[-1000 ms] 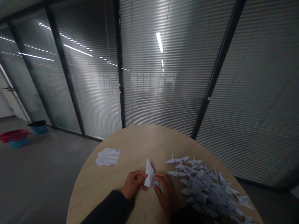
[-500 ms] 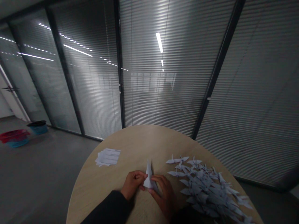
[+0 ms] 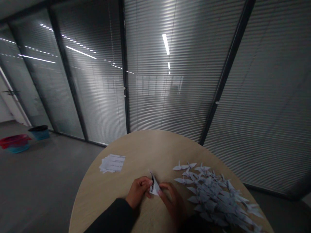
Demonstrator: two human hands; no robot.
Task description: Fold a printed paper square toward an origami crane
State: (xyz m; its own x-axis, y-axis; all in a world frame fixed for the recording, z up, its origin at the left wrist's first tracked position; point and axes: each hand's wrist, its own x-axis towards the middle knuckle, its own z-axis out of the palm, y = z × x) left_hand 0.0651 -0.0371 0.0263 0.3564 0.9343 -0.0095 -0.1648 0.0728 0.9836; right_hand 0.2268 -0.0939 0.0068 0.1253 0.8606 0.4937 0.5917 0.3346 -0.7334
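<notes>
A small folded white paper [image 3: 155,187] stands up between my two hands near the front of the round wooden table [image 3: 155,142]. My left hand [image 3: 139,191] pinches its left edge between thumb and fingers. On the other side, my right hand [image 3: 171,199] has thumb and index finger closed on the paper's right edge. The paper is partly spread, with a dark gap between its layers. Its lower folds are too small to make out.
A heap of folded paper cranes [image 3: 216,197] covers the table's right side. Loose printed paper squares [image 3: 113,162] lie at the left. Two bins, one red-lined [image 3: 16,142] and one black-lined [image 3: 39,132], stand on the floor. Glass panels with blinds rise behind the table.
The paper's tip has tilted left and its layers have come apart, showing a dark gap. My right thumb and fingers have shifted on its right side; my left hand is almost unmoved.
</notes>
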